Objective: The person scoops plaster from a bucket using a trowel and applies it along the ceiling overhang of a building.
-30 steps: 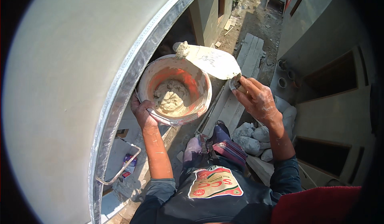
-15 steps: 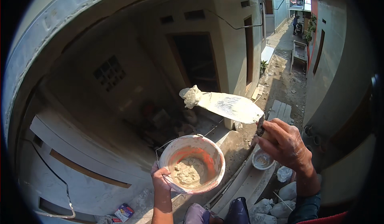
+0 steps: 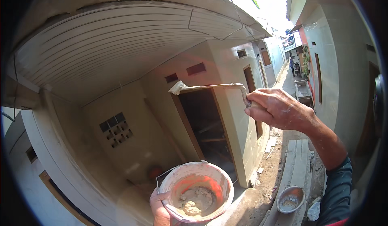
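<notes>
My left hand (image 3: 159, 208) is closed on the rim of a whitish, plaster-smeared bucket (image 3: 178, 176) with a reddish inside. Wet, cream-coloured mortar (image 3: 194, 206) lies at its bottom. Raised above and to the right of the bucket, my right hand (image 3: 279, 109) is wrapped around the handle of a trowel (image 3: 212, 86). Its blade points left and shows nearly edge-on. A lump of pale mortar (image 3: 178, 88) clings to the blade's tip, in front of the top of a dark doorway (image 3: 204, 123).
Overhead, a slatted porch ceiling (image 3: 121, 32) ends at an eave, where a bent wire (image 3: 220, 39) hangs. Below right, long boards (image 3: 297, 157) bear a metal bowl (image 3: 290, 200). A narrow alley runs into the distance, with a person (image 3: 292, 65) far along it.
My view has tilted up, bringing the porch ceiling into sight. The trowel has risen and turned from blade face showing to nearly edge-on. The bucket remains in my left hand.
</notes>
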A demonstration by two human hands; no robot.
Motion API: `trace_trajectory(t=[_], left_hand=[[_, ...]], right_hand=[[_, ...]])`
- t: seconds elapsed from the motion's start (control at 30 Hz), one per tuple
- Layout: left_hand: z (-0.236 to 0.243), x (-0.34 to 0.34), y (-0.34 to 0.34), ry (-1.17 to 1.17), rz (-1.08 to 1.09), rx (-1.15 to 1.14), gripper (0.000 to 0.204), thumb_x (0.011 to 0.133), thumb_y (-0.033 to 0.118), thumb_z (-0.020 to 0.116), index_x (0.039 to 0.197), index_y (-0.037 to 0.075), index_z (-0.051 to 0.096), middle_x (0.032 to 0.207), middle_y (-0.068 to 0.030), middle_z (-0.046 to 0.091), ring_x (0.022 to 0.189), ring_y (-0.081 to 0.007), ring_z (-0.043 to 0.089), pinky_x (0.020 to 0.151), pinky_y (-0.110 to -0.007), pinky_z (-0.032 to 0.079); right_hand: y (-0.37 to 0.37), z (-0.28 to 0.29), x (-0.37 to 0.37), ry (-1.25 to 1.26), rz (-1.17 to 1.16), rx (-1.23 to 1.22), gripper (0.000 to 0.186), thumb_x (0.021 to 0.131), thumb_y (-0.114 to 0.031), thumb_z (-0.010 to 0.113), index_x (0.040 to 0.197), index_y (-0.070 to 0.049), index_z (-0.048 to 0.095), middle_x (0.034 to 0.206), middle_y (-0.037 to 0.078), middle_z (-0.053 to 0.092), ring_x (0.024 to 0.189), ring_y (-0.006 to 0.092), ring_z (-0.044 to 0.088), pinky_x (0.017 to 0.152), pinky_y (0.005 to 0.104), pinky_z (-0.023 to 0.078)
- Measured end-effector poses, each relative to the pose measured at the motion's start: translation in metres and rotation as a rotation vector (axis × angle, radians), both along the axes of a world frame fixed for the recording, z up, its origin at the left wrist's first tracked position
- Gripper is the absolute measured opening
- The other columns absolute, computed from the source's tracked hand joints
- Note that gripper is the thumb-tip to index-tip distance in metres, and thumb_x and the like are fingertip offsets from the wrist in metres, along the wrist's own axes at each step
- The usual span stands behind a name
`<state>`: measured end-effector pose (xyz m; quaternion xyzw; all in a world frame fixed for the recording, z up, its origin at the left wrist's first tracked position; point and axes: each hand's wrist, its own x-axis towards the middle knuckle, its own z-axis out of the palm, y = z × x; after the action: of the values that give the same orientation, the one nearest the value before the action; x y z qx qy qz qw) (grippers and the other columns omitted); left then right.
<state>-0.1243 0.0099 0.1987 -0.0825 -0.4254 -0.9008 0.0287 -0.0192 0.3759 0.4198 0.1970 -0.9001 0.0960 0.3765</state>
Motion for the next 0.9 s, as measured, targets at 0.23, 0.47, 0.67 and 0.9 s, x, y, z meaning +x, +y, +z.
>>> trace_trajectory(t=[0.23, 0.47, 0.67, 0.9], left_hand=[[0.025, -0.015, -0.012, 0.116, 0.02, 0.04, 0.045, 0.066, -0.005, 0.053, 0.111, -0.009, 0.057, 0.112, -0.0231, 0.064, 0.103, -0.0352, 0.063, 0.097, -0.043, 0.05], [0.051, 0.009, -0.016, 0.098, -0.031, 0.088, 0.055, 0.066, 0.003, 0.051, 0.118, -0.013, 0.054, 0.118, -0.0254, 0.062, 0.108, -0.0378, 0.06, 0.103, -0.045, 0.046], [0.082, 0.021, -0.02, 0.195, -0.177, 0.007, 0.059, 0.068, 0.005, 0.05, 0.124, -0.015, 0.052, 0.122, -0.0288, 0.06, 0.11, -0.0393, 0.061, 0.104, -0.047, 0.046], [0.097, 0.075, 0.003, 0.335, -0.304, 0.153, 0.061, 0.068, 0.005, 0.05, 0.125, -0.017, 0.049, 0.122, -0.0295, 0.059, 0.111, -0.0407, 0.059, 0.105, -0.049, 0.044]], right_hand=[[0.013, 0.014, -0.005, 0.331, -0.04, 0.103, 0.026, 0.099, -0.024, 0.051, 0.093, 0.002, 0.051, 0.082, 0.023, 0.06, 0.084, 0.0424, 0.059, 0.075, 0.0484, 0.046], [0.005, 0.063, 0.017, 0.545, -0.051, 0.168, 0.03, 0.102, -0.028, 0.046, 0.096, 0.002, 0.051, 0.08, 0.021, 0.059, 0.081, 0.0402, 0.059, 0.078, 0.0486, 0.045], [-0.01, 0.119, 0.077, 0.658, -0.173, 0.289, 0.034, 0.101, -0.032, 0.045, 0.094, 0.001, 0.055, 0.082, 0.019, 0.059, 0.085, 0.0355, 0.059, 0.08, 0.0475, 0.046], [0.0, 0.128, 0.126, 0.815, -0.33, 0.479, 0.032, 0.099, -0.024, 0.042, 0.097, 0.003, 0.061, 0.085, 0.021, 0.061, 0.083, 0.0321, 0.063, 0.082, 0.0448, 0.05]])
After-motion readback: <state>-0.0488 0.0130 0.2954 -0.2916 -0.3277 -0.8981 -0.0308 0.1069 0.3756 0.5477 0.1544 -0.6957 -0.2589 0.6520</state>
